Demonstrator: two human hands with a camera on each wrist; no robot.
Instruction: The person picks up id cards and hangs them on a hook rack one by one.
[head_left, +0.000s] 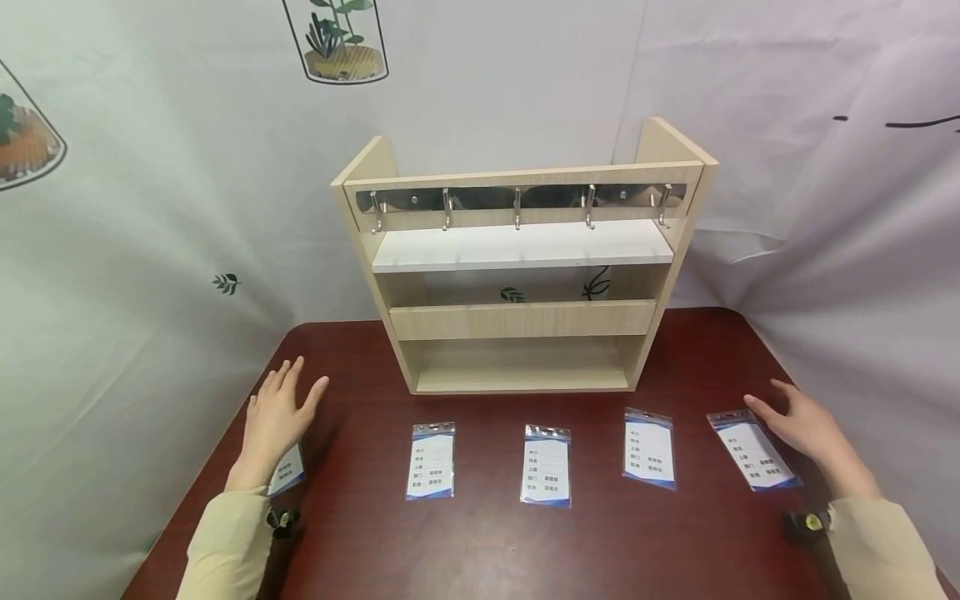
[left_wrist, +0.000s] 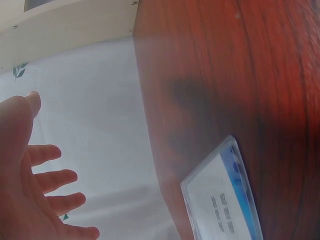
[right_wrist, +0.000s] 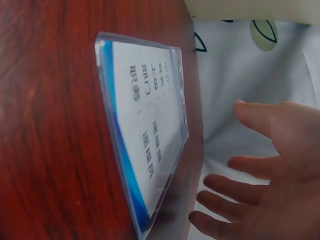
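Note:
My left hand (head_left: 276,421) hovers at the table's left side with fingers spread, holding nothing. Beneath it lies a badge holder (left_wrist: 220,200), a clear sleeve with a white and blue card, partly hidden by the hand in the head view. On the right, my right hand (head_left: 808,429) is held over the edge of another badge holder (head_left: 753,452), its fingers relaxed and nothing in them. Between the hands lie three more such badge holders: one on the left (head_left: 431,461), a middle badge holder (head_left: 547,467) and a slightly tilted badge holder (head_left: 649,450).
A pale wooden shelf rack (head_left: 525,321) stands at the back of the dark red table (head_left: 495,550). Along its top runs a metal strip with several hooks (head_left: 517,208). White patterned cloth (head_left: 187,208) hangs behind and at both sides.

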